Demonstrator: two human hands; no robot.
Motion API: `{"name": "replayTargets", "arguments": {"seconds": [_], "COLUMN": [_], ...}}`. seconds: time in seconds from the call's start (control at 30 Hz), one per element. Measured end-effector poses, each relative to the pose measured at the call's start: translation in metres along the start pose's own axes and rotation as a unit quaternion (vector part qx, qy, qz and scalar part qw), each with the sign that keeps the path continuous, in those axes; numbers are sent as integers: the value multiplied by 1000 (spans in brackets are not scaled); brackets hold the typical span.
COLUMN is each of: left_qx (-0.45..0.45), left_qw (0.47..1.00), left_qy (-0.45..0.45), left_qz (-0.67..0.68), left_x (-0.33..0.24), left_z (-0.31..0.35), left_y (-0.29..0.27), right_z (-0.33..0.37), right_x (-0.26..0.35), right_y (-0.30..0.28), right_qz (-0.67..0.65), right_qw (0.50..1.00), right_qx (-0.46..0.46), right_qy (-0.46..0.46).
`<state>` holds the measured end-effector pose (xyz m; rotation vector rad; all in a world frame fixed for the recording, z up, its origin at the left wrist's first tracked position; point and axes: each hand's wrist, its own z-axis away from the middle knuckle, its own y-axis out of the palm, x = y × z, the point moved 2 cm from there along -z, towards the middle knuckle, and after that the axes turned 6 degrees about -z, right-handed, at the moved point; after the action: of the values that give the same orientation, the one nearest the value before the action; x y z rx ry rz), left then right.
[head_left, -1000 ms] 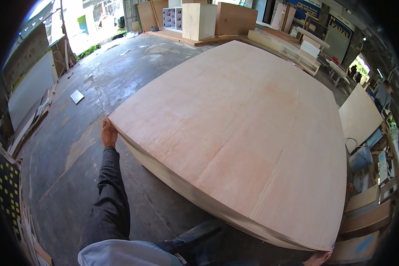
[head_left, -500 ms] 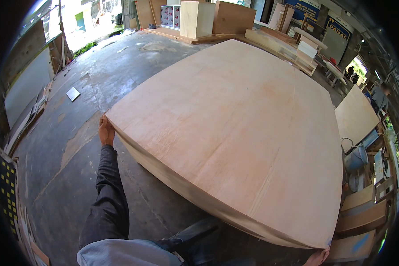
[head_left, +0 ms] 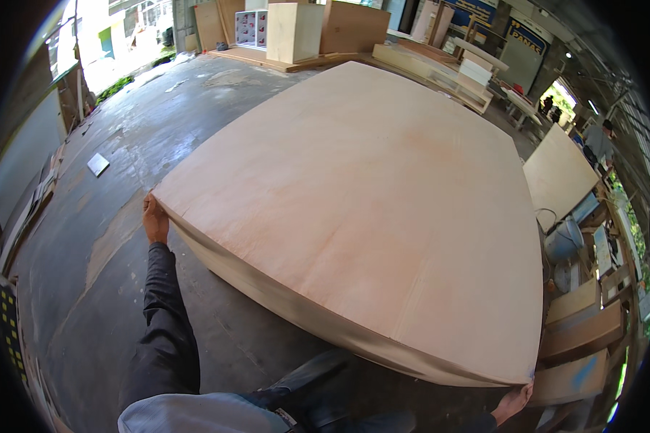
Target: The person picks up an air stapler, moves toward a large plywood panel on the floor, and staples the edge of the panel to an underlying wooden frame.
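A large pale plywood sheet [head_left: 368,216] with reddish patches spreads across the middle, its near edge slanting down to the right. Below that edge shows a pale wooden side [head_left: 267,299]; whether this is a stack of sheets or one body I cannot tell. At the sheet's near left corner, my left hand [head_left: 156,220] is closed on the edge, fingers partly hidden by the corner. My right hand [head_left: 514,403] grips the opposite near corner at the lower right, its fingers closed around the edge. Both arms are stretched wide apart.
Wooden boxes [head_left: 294,32] stand at the back. On the right are a leaning board [head_left: 560,169], a bucket [head_left: 563,242] and several wood pieces [head_left: 583,343]. A small white piece [head_left: 98,164] lies on the concrete floor [head_left: 72,238]. Another person [head_left: 599,141] stands far right.
The view has shifted, so the sheet and surroundings sit further left and slightly higher in the picture. More of my right hand and wrist shows. Both hands keep their corners.
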<state>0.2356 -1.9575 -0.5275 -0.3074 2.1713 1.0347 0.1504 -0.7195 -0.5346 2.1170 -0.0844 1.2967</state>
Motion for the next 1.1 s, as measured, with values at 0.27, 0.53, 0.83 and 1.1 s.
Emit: {"name": "replayTargets", "arguments": {"seconds": [0.27,0.53,0.83,1.1], "left_qx": [-58,-15,-59,-49], "left_qw": [968,520,773,782], "left_qy": [64,340,151,137], "left_qz": [-234,-783,-613,-606], "left_x": [6,-33,-6,1], "left_z": [-38,-83,-36,-36], "left_y": [-22,-27,-3,19], "right_z": [30,33,40,34], "right_x": [9,6,22,26], "right_y": [95,111,113,112], "right_qz": [93,41,97,95], "right_qw": [984,960,964,968], "right_qx": [-103,-242,-233,-221], "right_qy": [-115,-139,-83,-76]}}
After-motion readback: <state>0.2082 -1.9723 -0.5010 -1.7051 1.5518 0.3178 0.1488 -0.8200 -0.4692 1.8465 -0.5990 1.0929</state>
